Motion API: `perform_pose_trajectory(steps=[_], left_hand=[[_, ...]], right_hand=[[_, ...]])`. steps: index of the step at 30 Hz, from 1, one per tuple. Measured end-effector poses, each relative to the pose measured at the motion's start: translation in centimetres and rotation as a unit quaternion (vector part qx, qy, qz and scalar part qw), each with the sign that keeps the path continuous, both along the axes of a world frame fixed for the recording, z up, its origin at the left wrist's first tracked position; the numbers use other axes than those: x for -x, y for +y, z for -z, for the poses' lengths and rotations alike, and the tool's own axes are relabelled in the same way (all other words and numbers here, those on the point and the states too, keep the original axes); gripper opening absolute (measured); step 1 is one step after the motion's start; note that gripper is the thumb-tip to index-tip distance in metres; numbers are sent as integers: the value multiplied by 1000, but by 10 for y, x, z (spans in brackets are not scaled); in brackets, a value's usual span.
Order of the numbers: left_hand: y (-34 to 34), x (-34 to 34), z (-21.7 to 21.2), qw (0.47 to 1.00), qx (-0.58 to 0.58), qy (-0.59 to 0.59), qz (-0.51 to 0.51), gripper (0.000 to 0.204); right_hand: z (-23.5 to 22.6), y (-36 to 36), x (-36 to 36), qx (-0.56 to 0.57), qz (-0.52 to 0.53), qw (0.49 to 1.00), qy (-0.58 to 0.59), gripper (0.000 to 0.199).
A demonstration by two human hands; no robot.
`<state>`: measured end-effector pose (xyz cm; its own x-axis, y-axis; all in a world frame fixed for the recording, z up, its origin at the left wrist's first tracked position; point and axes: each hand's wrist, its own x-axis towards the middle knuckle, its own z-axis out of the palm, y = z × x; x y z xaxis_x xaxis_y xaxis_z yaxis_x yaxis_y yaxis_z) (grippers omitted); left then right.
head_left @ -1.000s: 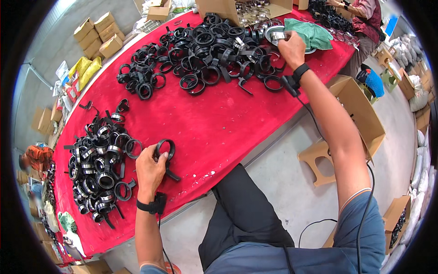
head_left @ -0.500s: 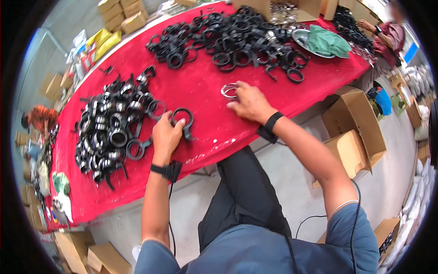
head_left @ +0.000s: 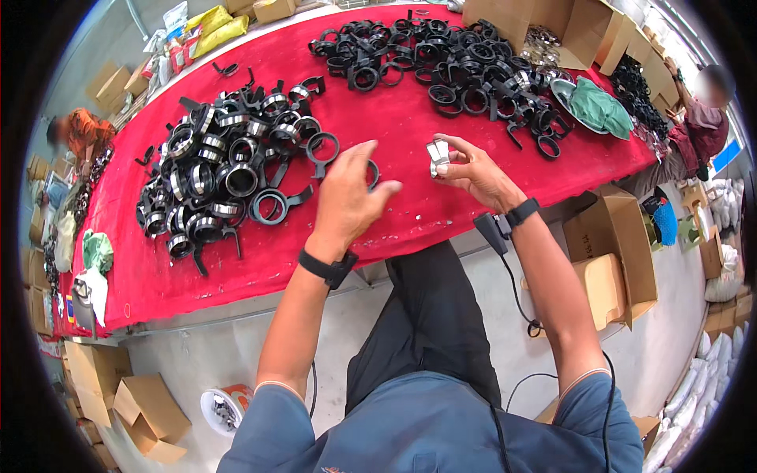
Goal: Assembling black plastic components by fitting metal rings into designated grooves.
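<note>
My right hand (head_left: 477,175) pinches shiny silver metal rings (head_left: 436,158) between thumb and fingers, raised over the red-covered table. Their exact number is unclear. To its left, my left hand (head_left: 351,195) is open, thumb spread from the fingers, with nothing seen in it. Partly hidden behind that hand, a black ring (head_left: 374,175) lies on the cloth. A black ring with a tab (head_left: 322,150) rests just beyond my left hand. Further left is a heap of black rings with silver bands (head_left: 225,162).
At the far side spreads a pile of black rings (head_left: 434,59). A metal dish (head_left: 564,93) with a green cloth (head_left: 599,108) stands far right, near a cardboard box (head_left: 579,35). Another open box (head_left: 631,252) is below the table's right edge. Two people work farther off.
My right hand has picked the silver rings up from the cloth and brought them nearer my left hand. My left hand has let go of the black ring and opened. The view has shifted.
</note>
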<state>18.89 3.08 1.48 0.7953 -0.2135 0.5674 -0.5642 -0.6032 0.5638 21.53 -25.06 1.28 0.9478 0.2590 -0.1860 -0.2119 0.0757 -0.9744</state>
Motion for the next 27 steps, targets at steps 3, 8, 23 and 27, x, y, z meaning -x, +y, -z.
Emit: perform_pose_trajectory(steps=[3, 8, 23, 27], left_hand=[[-19, 7, -5, 995, -14, -23, 95, 85], [-18, 6, 1, 988, 25, 27, 151, 82], [39, -6, -3, 841, 429, 259, 205, 62], [25, 28, -13, 711, 496, 365, 339, 62]], right_hand=[[-6, 21, 26, -67, -25, 997, -40, 84], [3, 43, 39, -87, -32, 996, -19, 71], [21, 8, -7, 447, 208, 816, -301, 90], [-29, 66, 74, 60, -16, 952, -299, 74]])
